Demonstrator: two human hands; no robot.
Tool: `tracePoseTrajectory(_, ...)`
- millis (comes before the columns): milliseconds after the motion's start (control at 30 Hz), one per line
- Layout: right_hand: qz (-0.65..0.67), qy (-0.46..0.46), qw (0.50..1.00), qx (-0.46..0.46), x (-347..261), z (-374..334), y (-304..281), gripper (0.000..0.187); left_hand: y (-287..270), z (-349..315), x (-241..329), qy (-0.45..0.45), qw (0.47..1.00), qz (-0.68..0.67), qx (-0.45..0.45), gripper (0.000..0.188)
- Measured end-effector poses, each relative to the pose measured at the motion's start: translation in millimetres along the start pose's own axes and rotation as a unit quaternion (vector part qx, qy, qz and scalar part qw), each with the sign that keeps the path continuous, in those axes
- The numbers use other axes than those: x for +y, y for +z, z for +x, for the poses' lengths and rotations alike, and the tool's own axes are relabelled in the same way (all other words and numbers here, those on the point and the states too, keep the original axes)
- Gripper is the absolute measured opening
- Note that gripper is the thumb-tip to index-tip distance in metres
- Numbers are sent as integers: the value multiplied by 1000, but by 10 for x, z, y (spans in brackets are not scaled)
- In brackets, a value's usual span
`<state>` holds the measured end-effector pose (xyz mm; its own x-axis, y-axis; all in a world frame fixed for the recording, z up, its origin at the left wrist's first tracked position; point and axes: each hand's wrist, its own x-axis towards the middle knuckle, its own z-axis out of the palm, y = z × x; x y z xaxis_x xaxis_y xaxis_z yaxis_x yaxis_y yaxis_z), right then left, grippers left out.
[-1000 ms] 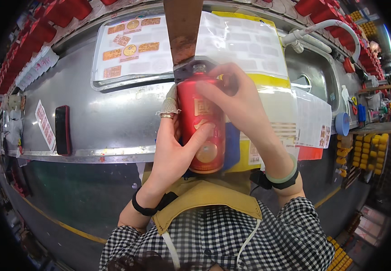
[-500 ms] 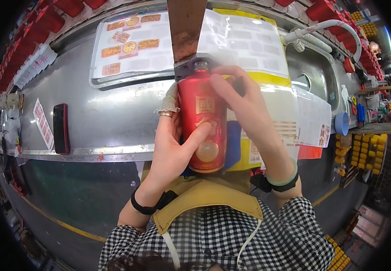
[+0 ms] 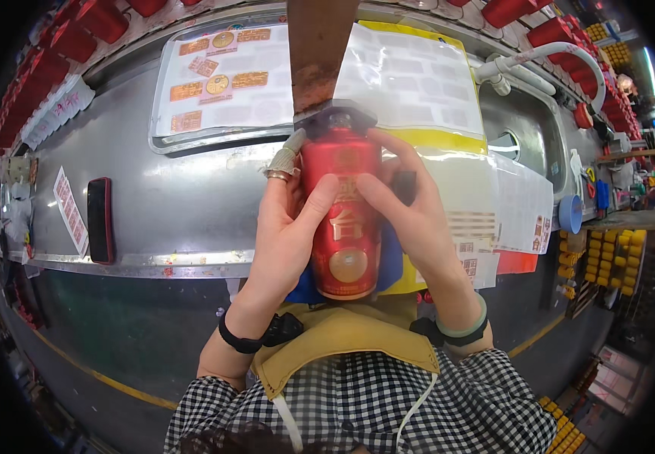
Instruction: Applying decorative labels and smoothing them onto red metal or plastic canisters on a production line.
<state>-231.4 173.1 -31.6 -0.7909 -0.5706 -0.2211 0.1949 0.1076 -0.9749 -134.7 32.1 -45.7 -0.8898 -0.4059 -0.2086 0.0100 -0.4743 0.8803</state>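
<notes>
Between my two hands lies a red bottle (image 3: 344,261) with gold characters and a round gold emblem, its neck pointing away from me at a dark holder (image 3: 358,113). My left hand (image 3: 288,219) grips its left side, thumb on the front; cloth wraps cover some of its fingertips. My right hand (image 3: 403,193) closes on the right side, thumb pressed on the upper front and fingers near the shoulder. Both thumbs rest close together over the upper gold print. Under the bottle a blue support (image 3: 391,265) shows in part.
Left of a rusty upright post (image 3: 318,57), a tray (image 3: 155,113) carries a sheet with gold decals. Plastic-covered sheets (image 3: 411,83) lie right of it. A phone (image 3: 100,219) and a decal strip (image 3: 71,212) rest at left. A sink (image 3: 520,113) with a white tap (image 3: 539,53) is at right.
My right hand has come down from the bottle's neck, and its thumb now presses the upper front. My left thumb has slid up from the lower print. The bottle sits slightly nearer me.
</notes>
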Motion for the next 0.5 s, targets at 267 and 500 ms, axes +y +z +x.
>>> tracePoseTrajectory(267, -4, 7, 1000, 9, -1, 13, 19, 57, -2, 11, -11, 7, 1000, -5, 2, 62)
tracePoseTrajectory(500, -19, -17, 1000, 10, 19, 17, 35, 61, 28, 39, 5, 16, 1000, 26, 6, 62)
